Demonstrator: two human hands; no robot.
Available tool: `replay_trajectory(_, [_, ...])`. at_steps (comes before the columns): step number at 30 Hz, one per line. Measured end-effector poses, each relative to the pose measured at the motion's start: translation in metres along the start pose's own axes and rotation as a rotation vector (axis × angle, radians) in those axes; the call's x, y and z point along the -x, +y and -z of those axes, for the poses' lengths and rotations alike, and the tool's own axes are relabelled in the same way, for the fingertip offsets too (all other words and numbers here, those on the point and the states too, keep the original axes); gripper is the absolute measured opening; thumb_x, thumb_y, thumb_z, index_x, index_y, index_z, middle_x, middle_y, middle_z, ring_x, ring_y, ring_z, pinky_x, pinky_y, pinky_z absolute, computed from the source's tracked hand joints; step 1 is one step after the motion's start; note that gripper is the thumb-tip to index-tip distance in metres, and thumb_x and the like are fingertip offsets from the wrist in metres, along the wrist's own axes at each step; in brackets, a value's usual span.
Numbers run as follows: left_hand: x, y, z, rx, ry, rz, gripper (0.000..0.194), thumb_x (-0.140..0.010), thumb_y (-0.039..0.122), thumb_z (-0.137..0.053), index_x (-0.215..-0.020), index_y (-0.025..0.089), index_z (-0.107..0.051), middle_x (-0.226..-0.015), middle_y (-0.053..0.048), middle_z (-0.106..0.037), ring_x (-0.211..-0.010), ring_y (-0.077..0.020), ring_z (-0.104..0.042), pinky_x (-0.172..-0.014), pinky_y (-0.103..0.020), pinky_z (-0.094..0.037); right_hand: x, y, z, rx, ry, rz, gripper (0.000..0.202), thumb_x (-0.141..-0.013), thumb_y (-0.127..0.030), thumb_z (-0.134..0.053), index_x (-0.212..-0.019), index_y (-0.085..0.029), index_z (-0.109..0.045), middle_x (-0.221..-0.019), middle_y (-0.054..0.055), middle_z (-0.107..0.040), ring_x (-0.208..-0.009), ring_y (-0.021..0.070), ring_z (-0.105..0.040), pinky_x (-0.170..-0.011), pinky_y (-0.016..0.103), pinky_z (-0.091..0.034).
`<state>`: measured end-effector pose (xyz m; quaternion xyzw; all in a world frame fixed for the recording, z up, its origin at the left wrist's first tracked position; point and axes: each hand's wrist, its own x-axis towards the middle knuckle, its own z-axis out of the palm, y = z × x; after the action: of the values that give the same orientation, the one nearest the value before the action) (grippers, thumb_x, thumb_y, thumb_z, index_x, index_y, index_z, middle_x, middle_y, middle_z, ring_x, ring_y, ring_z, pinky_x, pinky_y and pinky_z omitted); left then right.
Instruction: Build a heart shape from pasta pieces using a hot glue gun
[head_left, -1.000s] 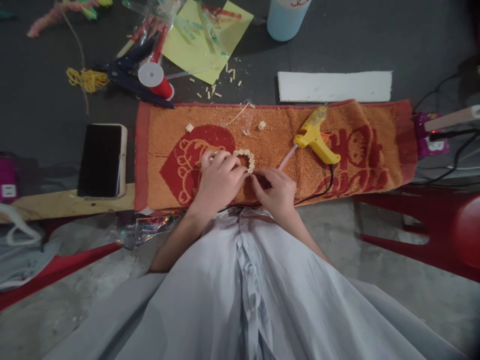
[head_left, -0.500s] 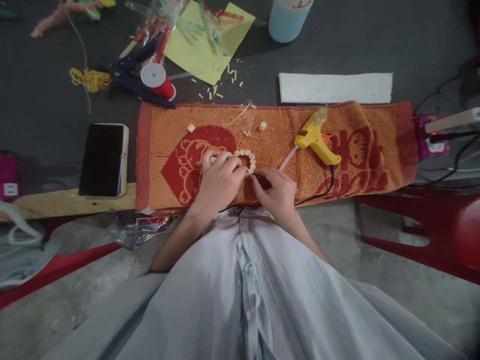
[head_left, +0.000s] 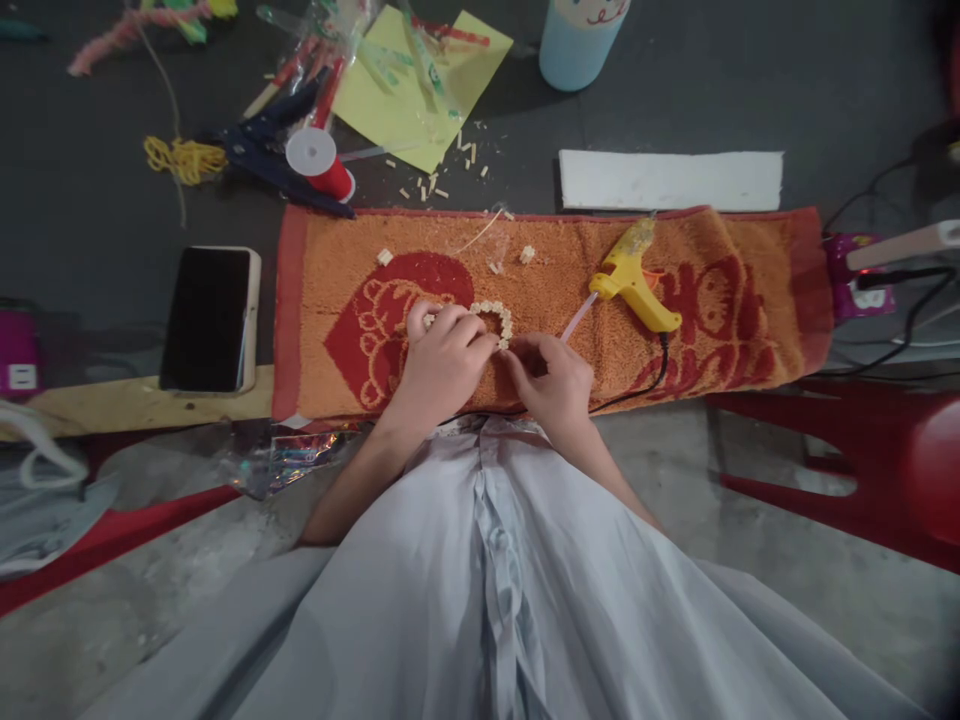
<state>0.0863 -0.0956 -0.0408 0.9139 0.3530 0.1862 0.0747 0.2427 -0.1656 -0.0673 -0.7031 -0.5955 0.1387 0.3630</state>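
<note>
A curved chain of small cream-coloured pieces (head_left: 504, 318) lies over the orange towel (head_left: 555, 245). My left hand (head_left: 444, 358) is closed over its left part, fingers bent, and hides much of it. At the chain's lower right end, my right hand (head_left: 553, 378) pinches with thumb and forefinger; the fingertips touch or nearly touch the end. Whether something tiny sits in that pinch I cannot make out. Two small cream clusters, one on the left (head_left: 385, 257) and one on the right (head_left: 527, 254), rest on the towel beyond my hands.
Right of my hands lies a yellow glue gun (head_left: 637, 280) with its cord running toward me. A phone (head_left: 210, 320) is at the left. Behind the towel are a red thread spool (head_left: 330, 172), dark-blue-handled pliers (head_left: 262, 150), yellow paper (head_left: 480, 60), a white strip (head_left: 671, 180) and a blue bottle (head_left: 576, 45).
The view has shifted very slightly. Both hands keep nearly the same pose at the chain, with no clear movement of the pieces.
</note>
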Motion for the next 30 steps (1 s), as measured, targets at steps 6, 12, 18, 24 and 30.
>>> replay_trajectory(6, [0.0007,0.0008,-0.0002,-0.030,0.019,-0.010,0.019,-0.096,0.021,-0.054,-0.090,0.024,-0.072,-0.092,-0.003,-0.071,-0.100,-0.0219,-0.056,-0.096,-0.049,-0.035,0.0012,0.0008,-0.0004,-0.051,0.010,0.034,0.015,-0.094,-0.035,-0.058,-0.092,-0.023,-0.067,-0.086,0.004,-0.073,-0.078,0.0171,-0.067,-0.070,0.029,-0.052])
replay_trajectory(12, [0.0003,0.0020,0.0007,-0.015,0.016,0.006,0.015,-0.094,0.021,-0.057,-0.091,0.023,-0.071,-0.092,-0.003,-0.072,-0.100,-0.0221,-0.057,-0.096,-0.049,-0.034,0.0027,0.0039,-0.0038,-0.057,0.061,0.094,0.013,-0.094,-0.032,-0.060,-0.097,-0.023,-0.068,-0.089,0.004,-0.076,-0.081,0.0174,-0.069,-0.074,0.030,-0.055])
replay_trajectory(18, [0.0001,0.0017,0.0008,-0.018,0.035,0.003,0.013,-0.094,0.022,-0.058,-0.090,0.023,-0.070,-0.092,-0.001,-0.072,-0.099,-0.0215,-0.058,-0.095,-0.047,-0.033,0.0036,0.0080,-0.0056,-0.067,0.087,0.125,0.016,-0.094,-0.032,-0.060,-0.102,-0.022,-0.070,-0.092,0.006,-0.077,-0.084,0.0182,-0.070,-0.076,0.031,-0.057])
replay_trajectory(24, [-0.0001,0.0016,0.0004,-0.009,0.038,0.010,0.016,-0.095,0.023,-0.056,-0.089,0.023,-0.071,-0.091,-0.001,-0.072,-0.099,-0.0216,-0.058,-0.096,-0.047,-0.032,0.0029,0.0088,-0.0067,-0.099,0.076,0.119,0.020,-0.095,-0.031,-0.059,-0.105,-0.022,-0.073,-0.094,0.007,-0.076,-0.085,0.0185,-0.070,-0.079,0.031,-0.058])
replay_trajectory(30, [-0.0006,0.0020,-0.0002,0.001,0.036,0.015,0.018,-0.097,0.026,-0.055,-0.089,0.023,-0.071,-0.090,-0.002,-0.072,-0.099,-0.0216,-0.058,-0.095,-0.046,-0.032,0.0013,0.0093,-0.0066,-0.062,0.066,0.127,0.020,-0.095,-0.030,-0.059,-0.103,-0.022,-0.075,-0.092,0.007,-0.076,-0.082,0.0179,-0.070,-0.076,0.030,-0.058])
